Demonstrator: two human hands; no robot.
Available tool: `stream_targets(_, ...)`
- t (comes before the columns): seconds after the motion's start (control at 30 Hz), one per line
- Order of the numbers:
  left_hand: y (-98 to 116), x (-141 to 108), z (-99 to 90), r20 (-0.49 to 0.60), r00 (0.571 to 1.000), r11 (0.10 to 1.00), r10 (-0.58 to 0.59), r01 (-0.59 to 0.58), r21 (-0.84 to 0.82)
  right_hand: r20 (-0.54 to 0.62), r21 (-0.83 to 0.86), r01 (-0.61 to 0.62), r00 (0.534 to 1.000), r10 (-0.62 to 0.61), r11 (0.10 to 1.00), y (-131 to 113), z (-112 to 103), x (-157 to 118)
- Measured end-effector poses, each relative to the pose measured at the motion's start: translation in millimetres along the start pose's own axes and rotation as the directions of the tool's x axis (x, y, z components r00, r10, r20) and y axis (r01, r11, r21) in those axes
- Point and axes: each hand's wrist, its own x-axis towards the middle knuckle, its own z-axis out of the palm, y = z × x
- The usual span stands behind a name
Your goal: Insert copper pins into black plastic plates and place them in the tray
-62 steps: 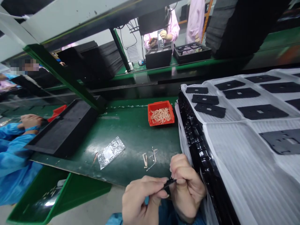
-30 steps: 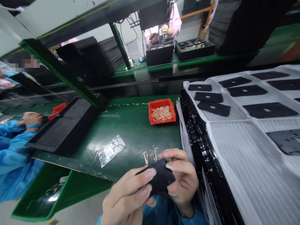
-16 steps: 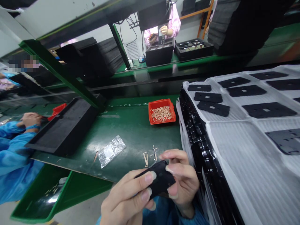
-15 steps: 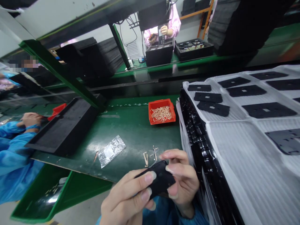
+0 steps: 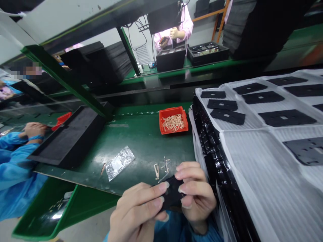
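- Hands meet low at the green table's near edge: left hand and right hand both pinch a small black flat part between fingertips.
- Loose metal clips lie just beyond.
- Red bin of clips sits farther back.

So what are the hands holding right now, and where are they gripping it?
Both hands pinch one small black flat part: left hand on its left edge, right hand on its right edge.
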Motion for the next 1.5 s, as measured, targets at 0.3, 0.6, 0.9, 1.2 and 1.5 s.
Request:
stream_targets(0.3, 4, 8, -9.3, 0.304, 0.949, 0.995, -0.088, 0.072, 0.065, 0.002, -0.066, -0.113, 0.994, 0.114, 0.991, -2, -1, -2)
stream_targets(0.6, 1, -10, 13.1, 0.305, 0.928, 0.962, -0.214, 0.147, 0.228, 0.007, -0.093, -0.308, 0.951, 0.31, 0.947, 0, -1, -15)
stream_targets(0.9, 0, -8, 15.7, 0.297, 0.817, 0.867, -0.495, 0.442, 0.229, -0.014, -0.151, -0.467, 0.882, 0.471, 0.871, 4, 2, -9)
stream_targets(1.2, -7, -11, 18.7, 0.247, 0.614, 0.649, -0.749, 0.756, 0.088, 0.022, -0.323, -0.556, 0.805, 0.593, 0.766, 2, 7, -8)
stream_targets(1.5, -116, 175, 21.1, 0.166, 0.639, 0.624, -0.751, 0.605, 0.495, 0.047, -0.087, -0.701, 0.706, 0.706, 0.707, 9, 14, -14)
